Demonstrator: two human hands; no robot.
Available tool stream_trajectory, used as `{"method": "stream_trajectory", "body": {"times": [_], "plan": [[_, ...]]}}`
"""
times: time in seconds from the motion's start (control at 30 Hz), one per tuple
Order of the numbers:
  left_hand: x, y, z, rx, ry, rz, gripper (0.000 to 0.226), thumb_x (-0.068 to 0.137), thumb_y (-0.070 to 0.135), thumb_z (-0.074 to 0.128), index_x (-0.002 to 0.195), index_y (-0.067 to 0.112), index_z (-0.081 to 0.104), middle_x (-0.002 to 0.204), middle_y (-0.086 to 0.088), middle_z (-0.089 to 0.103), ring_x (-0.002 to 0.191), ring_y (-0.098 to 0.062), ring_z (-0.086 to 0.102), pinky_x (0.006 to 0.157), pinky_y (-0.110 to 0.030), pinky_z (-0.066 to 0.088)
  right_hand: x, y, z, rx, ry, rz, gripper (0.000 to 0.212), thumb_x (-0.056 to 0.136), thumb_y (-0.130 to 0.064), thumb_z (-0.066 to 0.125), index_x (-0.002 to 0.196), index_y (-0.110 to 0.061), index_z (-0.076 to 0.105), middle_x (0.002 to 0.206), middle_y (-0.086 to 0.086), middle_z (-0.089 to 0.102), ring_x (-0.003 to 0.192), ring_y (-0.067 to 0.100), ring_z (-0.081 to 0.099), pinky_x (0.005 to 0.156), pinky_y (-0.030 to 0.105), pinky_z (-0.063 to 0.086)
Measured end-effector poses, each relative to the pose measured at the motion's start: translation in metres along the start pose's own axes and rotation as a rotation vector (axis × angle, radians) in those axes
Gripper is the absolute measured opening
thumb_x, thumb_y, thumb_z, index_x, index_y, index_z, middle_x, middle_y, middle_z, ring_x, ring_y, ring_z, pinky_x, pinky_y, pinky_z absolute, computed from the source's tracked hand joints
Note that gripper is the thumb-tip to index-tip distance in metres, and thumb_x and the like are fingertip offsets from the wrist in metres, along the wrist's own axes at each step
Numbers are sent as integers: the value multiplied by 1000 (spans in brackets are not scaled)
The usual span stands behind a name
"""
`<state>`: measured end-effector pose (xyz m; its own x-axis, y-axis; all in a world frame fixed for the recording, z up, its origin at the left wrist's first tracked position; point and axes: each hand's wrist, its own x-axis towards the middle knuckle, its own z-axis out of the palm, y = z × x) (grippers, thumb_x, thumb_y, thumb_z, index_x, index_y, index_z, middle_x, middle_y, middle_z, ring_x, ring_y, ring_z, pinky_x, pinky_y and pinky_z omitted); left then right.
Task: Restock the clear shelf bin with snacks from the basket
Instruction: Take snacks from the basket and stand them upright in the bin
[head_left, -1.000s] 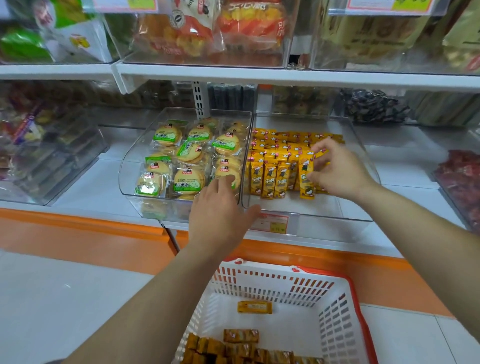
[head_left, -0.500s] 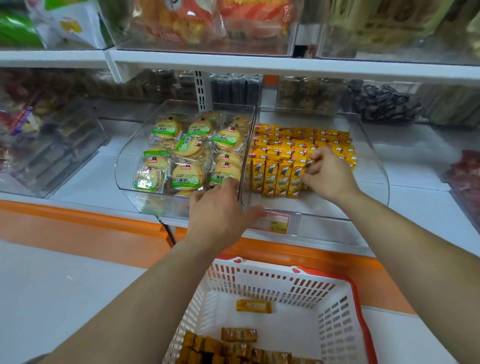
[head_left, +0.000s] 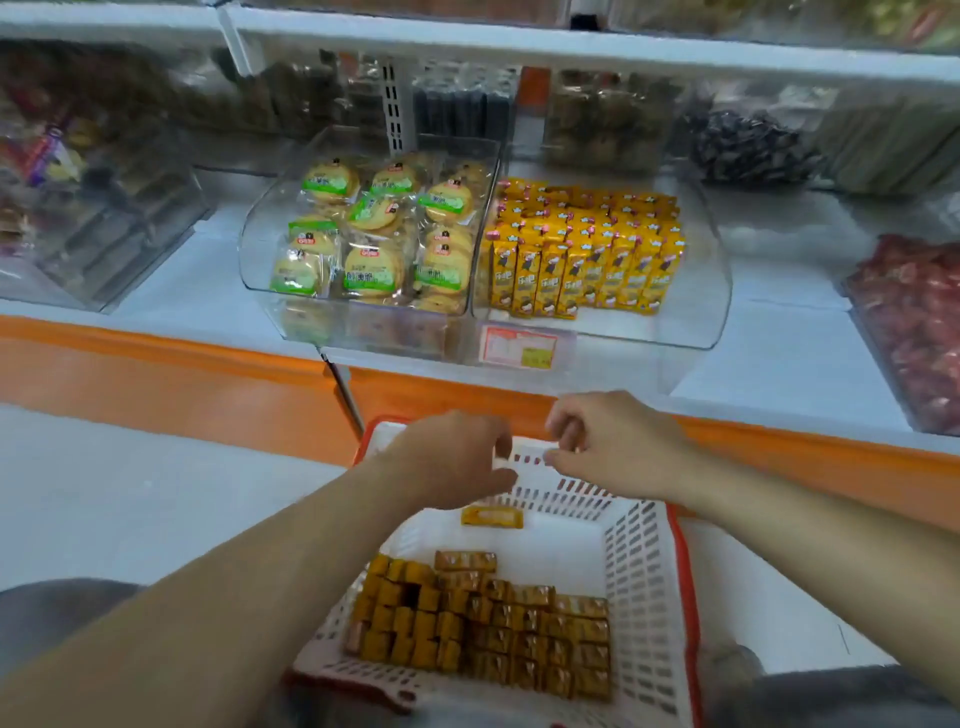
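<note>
Snacks (head_left: 483, 623): packed in rows on the floor of the basket (head_left: 641, 551), lower centre of frame. One loose bar (head_left: 492, 517) lies apart, nearer the far wall. Target bin (head_left: 701, 312): centre right, on the shelf. Its stock (head_left: 582, 254) fills the back; the front strip is bare.

Step, as judged: reach into the basket for a handful. Left hand (head_left: 457, 457) and right hand (head_left: 618, 447) hover over the far rim, close together, fingers loosely curled, nothing held in either. Best to lift a short row whole between thumb and fingers, wrappers facing one way, so it can be stood upright against the front rank without re-sorting. Pick up the loose bar along the way.

Look: small oblong bars in glossy orange-yellow wrappers. The bin's stock, probably the same kind, stands upright and reads brighter yellow with a dark printed figure. Print too blurred to read.

Around: cakes (head_left: 363, 244), round with green labels, in the clear bin touching on the left; price tag (head_left: 519, 345) below the front edge.
</note>
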<state>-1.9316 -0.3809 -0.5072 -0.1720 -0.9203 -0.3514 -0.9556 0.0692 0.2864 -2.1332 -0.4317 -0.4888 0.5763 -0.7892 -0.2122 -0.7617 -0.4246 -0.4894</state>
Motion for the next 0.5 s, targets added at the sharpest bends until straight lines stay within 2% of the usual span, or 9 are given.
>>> {"method": "stream_trajectory", "body": {"times": [0.1,0.13,0.2,0.27,0.33,0.4,0.43,0.5], "plan": [[8,-20,48,129,-225,-104,42,100,45,58,133,20,58,137,-8,61,124,-28,58,100,-40,49,14,21,56,-69,-234,38,14,87,-31,71,93,-31,58,88,-12,63,86,13,64,76,31,51],[11,-27,66,136,-265,-140,44,101,44,56,136,18,56,139,-9,59,125,-29,57,101,-42,48,21,31,75,-59,-279,54,13,89,-28,70,94,-28,58,90,-9,63,91,16,64,82,32,51],[18,-39,103,58,-326,-193,46,102,43,56,139,16,53,139,-9,58,123,-29,58,99,-41,49,37,50,113,-5,-328,109,11,91,-26,68,98,-22,61,95,-6,61,96,18,62,82,33,50],[27,-50,139,-24,-358,-229,48,100,43,57,141,18,50,139,-9,58,121,-29,58,96,-40,50,53,71,149,61,-338,167,14,92,-27,67,103,-18,64,100,-4,61,95,18,61,80,33,49],[35,-59,168,-58,-354,-263,50,99,42,57,142,19,48,140,-9,56,125,-29,56,98,-41,49,64,88,183,107,-312,223,11,93,-29,67,101,-23,62,106,-2,62,93,18,60,81,36,51],[47,-71,193,-95,-343,-306,52,97,42,59,143,21,48,142,-8,55,127,-30,55,101,-43,50,75,106,218,102,-276,263,10,92,-29,66,98,-29,58,111,1,62,92,17,58,77,33,48],[54,-76,203,-112,-336,-324,54,96,43,61,144,22,47,144,-7,55,128,-29,54,102,-44,50,80,114,234,79,-259,260,13,91,-29,65,103,-29,60,118,3,61,97,18,57,79,33,47],[67,-88,223,-157,-341,-340,60,94,45,65,147,25,46,147,-4,53,131,-28,53,105,-45,49,87,128,265,42,-217,240,39,91,-30,63,130,-26,57,138,4,53,124,24,49,98,39,44]]}}
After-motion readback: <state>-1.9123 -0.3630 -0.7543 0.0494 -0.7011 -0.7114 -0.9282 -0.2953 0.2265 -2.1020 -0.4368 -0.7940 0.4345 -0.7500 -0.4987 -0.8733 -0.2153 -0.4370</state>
